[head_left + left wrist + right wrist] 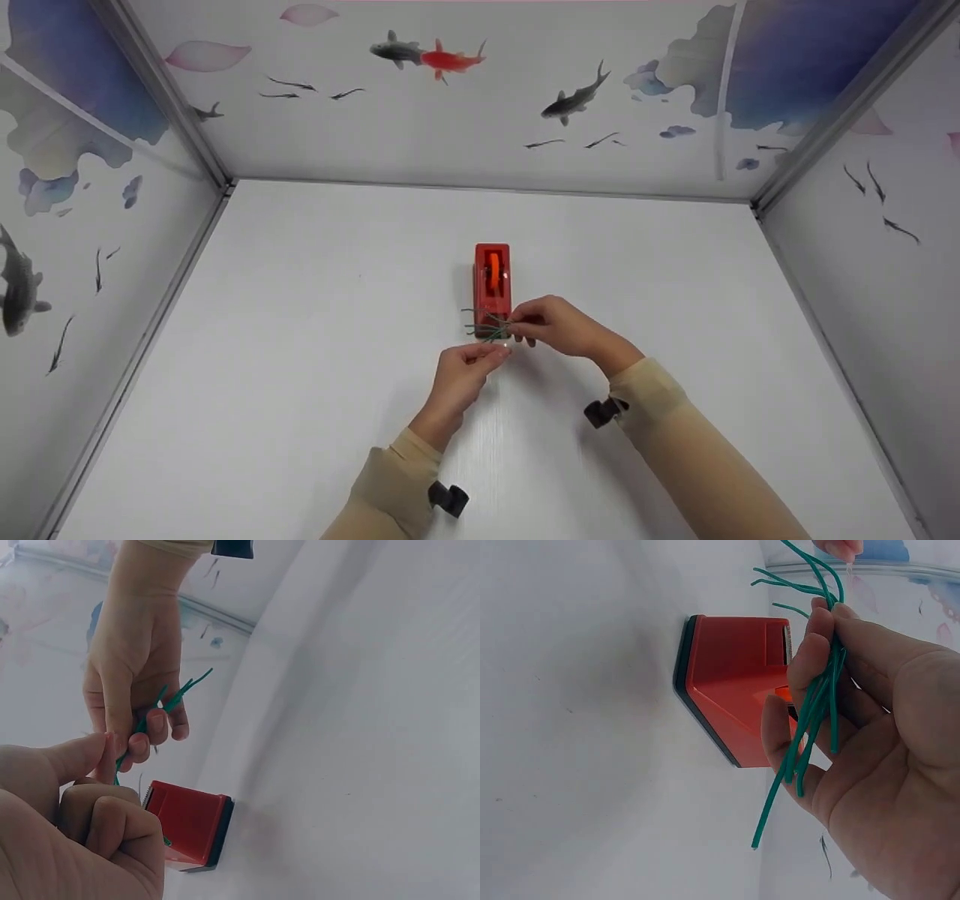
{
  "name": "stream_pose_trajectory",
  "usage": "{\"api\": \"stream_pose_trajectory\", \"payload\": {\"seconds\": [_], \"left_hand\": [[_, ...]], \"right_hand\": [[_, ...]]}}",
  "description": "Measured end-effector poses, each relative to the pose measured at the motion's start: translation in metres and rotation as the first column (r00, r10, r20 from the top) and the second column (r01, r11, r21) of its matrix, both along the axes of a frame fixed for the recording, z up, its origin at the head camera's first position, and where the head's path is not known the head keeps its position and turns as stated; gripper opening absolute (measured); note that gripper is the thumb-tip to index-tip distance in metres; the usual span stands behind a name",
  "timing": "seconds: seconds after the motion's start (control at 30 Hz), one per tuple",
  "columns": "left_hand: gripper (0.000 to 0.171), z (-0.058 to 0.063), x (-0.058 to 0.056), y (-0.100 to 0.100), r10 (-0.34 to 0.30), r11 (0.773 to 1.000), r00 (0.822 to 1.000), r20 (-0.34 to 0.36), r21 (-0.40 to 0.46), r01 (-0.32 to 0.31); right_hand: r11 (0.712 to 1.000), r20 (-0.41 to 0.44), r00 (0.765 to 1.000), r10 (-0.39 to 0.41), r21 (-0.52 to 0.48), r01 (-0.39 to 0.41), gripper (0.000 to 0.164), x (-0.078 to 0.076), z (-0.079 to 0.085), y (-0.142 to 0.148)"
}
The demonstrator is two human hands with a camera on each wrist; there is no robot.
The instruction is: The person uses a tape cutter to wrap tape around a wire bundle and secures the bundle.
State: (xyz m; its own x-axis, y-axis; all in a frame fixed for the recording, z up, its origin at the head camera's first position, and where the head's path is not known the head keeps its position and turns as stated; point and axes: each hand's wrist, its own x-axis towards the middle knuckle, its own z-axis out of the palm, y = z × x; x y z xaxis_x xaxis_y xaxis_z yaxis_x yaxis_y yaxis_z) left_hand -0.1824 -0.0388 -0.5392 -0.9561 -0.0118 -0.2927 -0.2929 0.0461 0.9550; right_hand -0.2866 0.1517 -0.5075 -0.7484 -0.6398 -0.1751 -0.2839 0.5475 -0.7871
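In the right wrist view, my right hand point(900, 690) pinches a bundle of thin green wires point(821, 701) between thumb and fingertips; their loose ends fan out on both sides. My left hand point(459, 379) is just below and left of it in the head view, thumb and index finger pressed together. A small see-through strip, seemingly clear tape point(849, 570), hangs at those left fingertips. Behind the hands a red tape dispenser point(492, 304) with an orange wheel stands on the white table, its near end partly covered by the wires.
The white tabletop point(337, 300) is enclosed by a back wall point(465, 135) and two side walls printed with fish and flowers. Black wrist cameras point(450, 499) sit on both beige sleeves point(652, 394).
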Motion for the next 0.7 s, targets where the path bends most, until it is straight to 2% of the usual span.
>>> {"api": "stream_pose_trajectory", "payload": {"seconds": [0.27, 0.43, 0.6, 0.7], "left_hand": [[0.028, -0.0077, -0.0017, 0.0021, 0.028, 0.999, 0.999, -0.029, -0.02, -0.028], [0.03, -0.0084, -0.0027, 0.0029, 0.025, 0.999, 0.999, -0.024, -0.037, -0.025], [0.03, -0.0082, -0.0014, 0.002, 0.014, 1.0, 0.999, -0.049, -0.022, -0.015], [0.03, -0.0098, 0.0007, 0.0001, 0.0, 1.0, 0.999, -0.035, -0.02, -0.001]], "right_hand": [[1.0, -0.015, 1.0, -0.014, -0.005, 0.014, 0.013, 0.0007, -0.0002, 0.0006], [1.0, -0.032, 0.999, -0.018, -0.009, 0.017, 0.012, 0.0006, -0.0003, 0.002], [1.0, -0.047, 0.999, -0.01, -0.016, 0.009, 0.013, 0.0017, 0.0012, 0.0028], [1.0, -0.035, 0.999, -0.016, -0.006, 0.016, 0.012, 0.0026, 0.0009, 0.0031]]}}
